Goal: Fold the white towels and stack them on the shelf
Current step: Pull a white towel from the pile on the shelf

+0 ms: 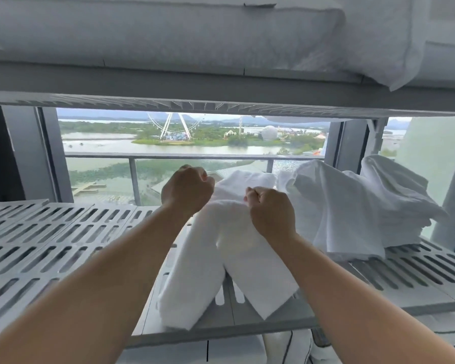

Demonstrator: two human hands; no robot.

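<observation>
White towel (229, 258) on slotted shelf (50, 245), left hand (187, 190) and right hand (271, 214) fingers clenched on its raised fold

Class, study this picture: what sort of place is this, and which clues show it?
Likely a high-rise hotel linen store: slotted shelf racks, piled white towels, and a window looking down on a Ferris wheel.

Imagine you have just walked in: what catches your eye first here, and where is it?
The left hand and right hand grip the far end of a white towel lying in the middle of a slatted shelf. Right of it sits a rumpled pile of white towels. Behind, through the window, a Ferris wheel stands out.
</observation>
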